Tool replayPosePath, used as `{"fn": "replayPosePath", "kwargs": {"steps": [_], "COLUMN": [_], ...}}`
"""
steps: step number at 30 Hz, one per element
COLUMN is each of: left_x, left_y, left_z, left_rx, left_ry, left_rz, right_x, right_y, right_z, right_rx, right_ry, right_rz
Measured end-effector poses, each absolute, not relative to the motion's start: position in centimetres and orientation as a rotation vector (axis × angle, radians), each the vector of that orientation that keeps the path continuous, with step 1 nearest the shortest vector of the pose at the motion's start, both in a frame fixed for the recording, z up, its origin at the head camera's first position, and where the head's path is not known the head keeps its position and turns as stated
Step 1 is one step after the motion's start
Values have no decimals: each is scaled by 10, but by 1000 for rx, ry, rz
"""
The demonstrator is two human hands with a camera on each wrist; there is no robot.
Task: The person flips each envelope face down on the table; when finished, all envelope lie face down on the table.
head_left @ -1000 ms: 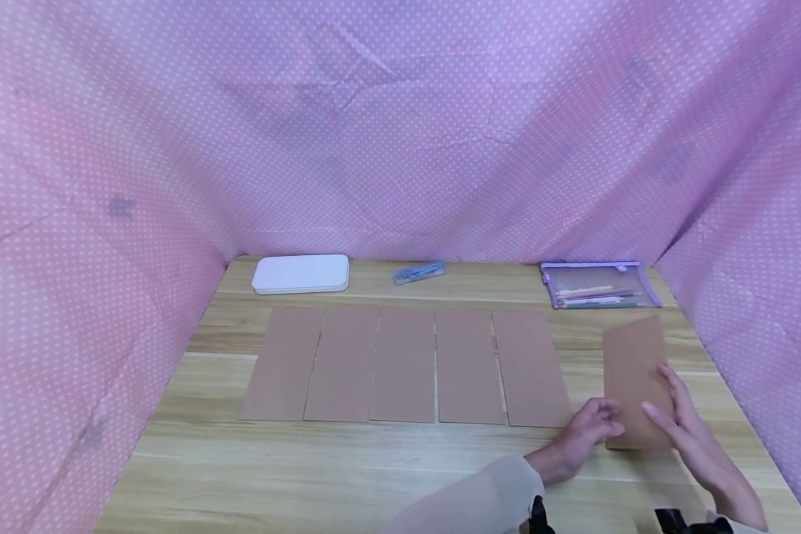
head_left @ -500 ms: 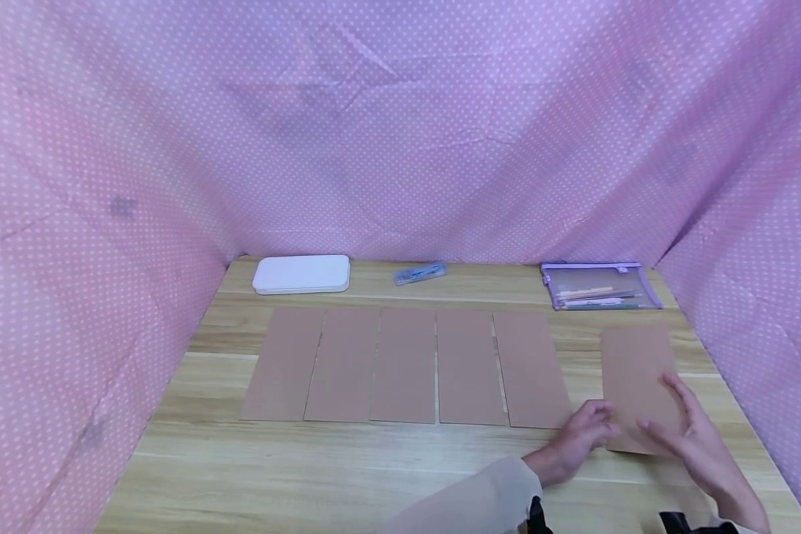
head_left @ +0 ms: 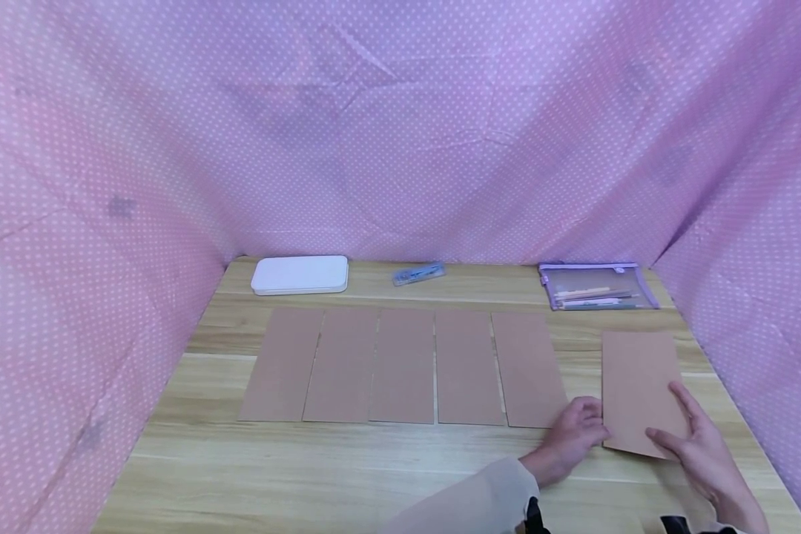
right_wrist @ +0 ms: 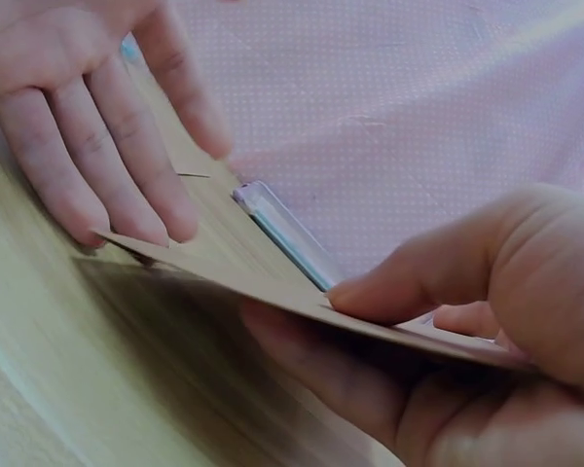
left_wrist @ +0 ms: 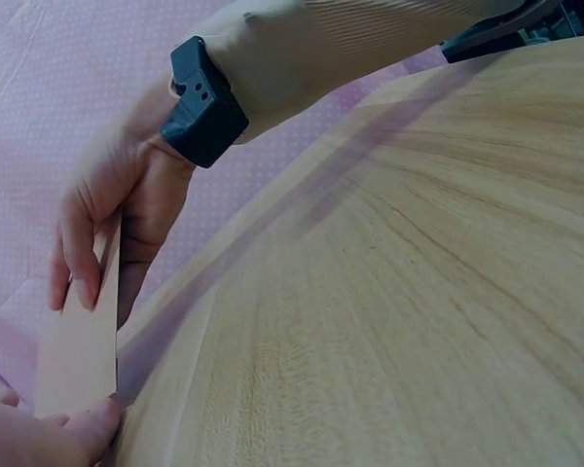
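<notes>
My right hand [head_left: 710, 463] pinches a brown card [head_left: 637, 386] by its right side, thumb on top and fingers underneath. In the right wrist view that card [right_wrist: 229, 280] tilts, one side lifted off the tabletop. My left hand [head_left: 569, 437] is at the card's left edge; in the right wrist view its fairly straight fingertips touch the edge. Left of it, several similar brown cards [head_left: 403, 367] lie flat side by side in a row. The left wrist view shows the right hand [left_wrist: 131, 180] gripping the card from the far side.
Along the back of the wooden table [head_left: 294, 475] lie a white case [head_left: 300, 275], a clear packet with blue contents [head_left: 418, 274] and a purple-edged mesh pouch of pens [head_left: 598, 287]. Pink dotted cloth [head_left: 400, 148] hangs around the back and sides.
The held card has come down from a steep tilt to nearly flat. My right hand has lowered slightly with it, and my left hand has shifted a little to the left.
</notes>
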State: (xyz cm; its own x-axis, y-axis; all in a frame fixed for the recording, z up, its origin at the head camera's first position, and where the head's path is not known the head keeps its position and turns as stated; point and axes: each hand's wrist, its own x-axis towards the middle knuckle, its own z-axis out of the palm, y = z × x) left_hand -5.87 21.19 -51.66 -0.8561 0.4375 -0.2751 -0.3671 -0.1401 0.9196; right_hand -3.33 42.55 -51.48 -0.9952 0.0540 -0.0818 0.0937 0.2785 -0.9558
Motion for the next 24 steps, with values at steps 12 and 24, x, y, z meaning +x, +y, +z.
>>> {"fn": "replayPosePath", "kwargs": {"steps": [12, 24], "left_x": [-60, -59], "left_y": [215, 216], "left_z": [-513, -509], "left_rx": [-119, -111], "left_ry": [1499, 1412], "left_rz": [2114, 2170], "right_x": [-30, -31], "right_y": [419, 411], "right_z": [-512, -506], "right_rx": [107, 92], "right_ry": [2346, 2343], "right_rz": [-2085, -2083]}}
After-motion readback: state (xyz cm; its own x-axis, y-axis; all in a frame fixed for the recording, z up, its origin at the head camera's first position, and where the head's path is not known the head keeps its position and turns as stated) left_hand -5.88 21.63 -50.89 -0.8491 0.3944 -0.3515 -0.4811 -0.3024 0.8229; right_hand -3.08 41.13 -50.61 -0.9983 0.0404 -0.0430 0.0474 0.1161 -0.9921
